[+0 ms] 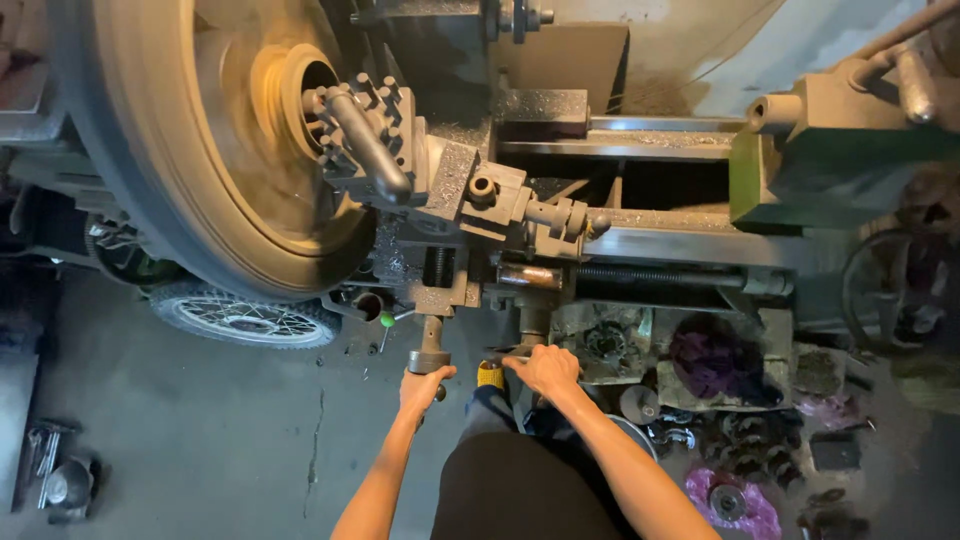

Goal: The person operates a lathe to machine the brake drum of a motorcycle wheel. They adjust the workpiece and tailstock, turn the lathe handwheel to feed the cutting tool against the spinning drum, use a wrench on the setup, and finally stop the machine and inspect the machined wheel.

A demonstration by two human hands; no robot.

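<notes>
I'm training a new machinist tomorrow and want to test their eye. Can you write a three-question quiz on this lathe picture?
1. True or false: the large round workpiece at the left of the lathe is blurred by spinning.
2. What does the left hand grip?
A. the crank handle
B. the spoked wheel
C. the purple cloth
3. Fill in: the right hand rests on a lever below the ____.

Key: 1 true; 2 A; 3 carriage.
</notes>
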